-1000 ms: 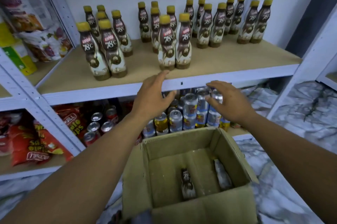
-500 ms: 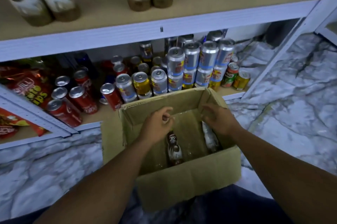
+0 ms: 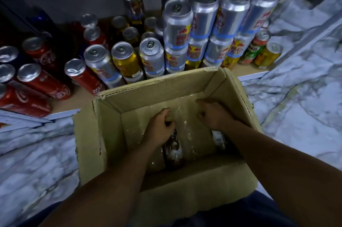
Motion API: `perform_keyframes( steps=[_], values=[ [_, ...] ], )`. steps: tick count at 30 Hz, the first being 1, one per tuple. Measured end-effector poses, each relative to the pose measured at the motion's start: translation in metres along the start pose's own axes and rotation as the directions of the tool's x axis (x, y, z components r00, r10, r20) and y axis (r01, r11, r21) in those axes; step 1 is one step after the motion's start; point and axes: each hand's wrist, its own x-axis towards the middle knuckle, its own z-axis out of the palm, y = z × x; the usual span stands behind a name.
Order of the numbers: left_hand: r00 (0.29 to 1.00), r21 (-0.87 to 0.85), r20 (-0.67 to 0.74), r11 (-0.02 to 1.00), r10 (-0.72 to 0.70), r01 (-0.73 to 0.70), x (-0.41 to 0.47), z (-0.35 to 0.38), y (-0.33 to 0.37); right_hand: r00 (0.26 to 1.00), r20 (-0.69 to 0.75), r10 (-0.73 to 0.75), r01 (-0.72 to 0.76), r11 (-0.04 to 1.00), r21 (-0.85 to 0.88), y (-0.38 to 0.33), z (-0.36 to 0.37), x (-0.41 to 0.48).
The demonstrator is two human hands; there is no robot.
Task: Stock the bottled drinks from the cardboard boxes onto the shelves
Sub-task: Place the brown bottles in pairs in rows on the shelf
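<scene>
As both arms reach into the box [image 3: 111, 134], the left hand [image 3: 161, 126] grips a bottle [image 3: 173, 151]; the right hand [image 3: 212, 114] curls, grasp unclear.

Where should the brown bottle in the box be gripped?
Take the brown bottle by its neck end, from above through the open top: the cardboard box walls block its sides, and the left hand grips there.

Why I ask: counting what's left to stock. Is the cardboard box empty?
No, the left hand grips a brown bottle in the cardboard box, and a second bottle shows beneath the right hand.
</scene>
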Motion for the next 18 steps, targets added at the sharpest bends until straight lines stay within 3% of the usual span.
perform_keyframes(
  steps=[4,8,14,18],
  values=[
    [1.0,-0.002,-0.025,1.0,-0.016,0.015,0.003,0.008,-0.007,0.999,0.044,0.027,-0.021,0.99,-0.138,0.002,0.006,0.007],
    [0.999,-0.003,-0.05,1.0,-0.013,0.013,0.004,0.008,-0.006,1.0,-0.005,0.017,-0.018,0.995,-0.102,-0.004,0.006,0.01],
    [0.995,-0.132,-0.069,0.99,-0.068,0.058,0.003,0.007,-0.013,0.982,-0.185,0.038,0.002,0.978,0.211,0.002,0.009,0.006],
    [0.987,-0.28,-0.041,0.95,-0.157,0.139,0.004,0.008,-0.007,0.975,-0.138,0.175,-0.085,0.863,0.498,0.003,0.012,0.004]
  ],
)
